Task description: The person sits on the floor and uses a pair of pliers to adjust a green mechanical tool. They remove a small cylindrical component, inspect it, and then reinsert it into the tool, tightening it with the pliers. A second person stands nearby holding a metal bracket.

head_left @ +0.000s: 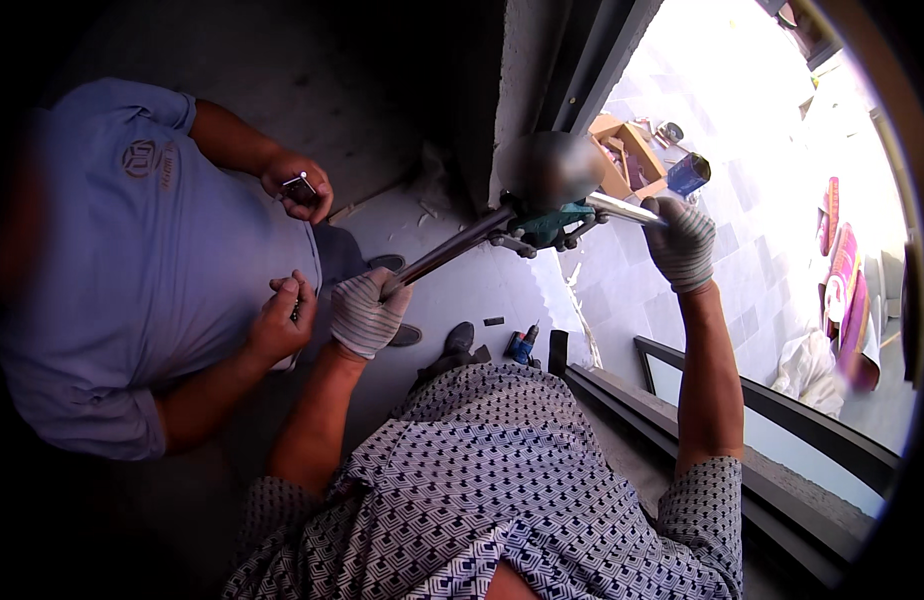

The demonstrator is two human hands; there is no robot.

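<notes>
Both my hands wear striped work gloves. A two-handled lever tool (552, 228) with a green head and jointed links is raised in front of me, its handles spread wide. My left hand (370, 314) is closed round the end of one metal handle. The other, paler handle is gripped in my right hand (682, 245), held higher and farther right. A blurred round part or object (557, 168) sits at the tool's head; I cannot tell what it is. The head is up against the dark metal frame (587, 75).
At left stands a person in a light blue shirt (212, 250), small metal pieces in hand. A blue drill (523, 345) lies on the floor. Beyond the frame are a cardboard box (630, 160), a blue can (688, 174) and rolled purple-red material (844, 275). A low window rail (772, 405) runs at right.
</notes>
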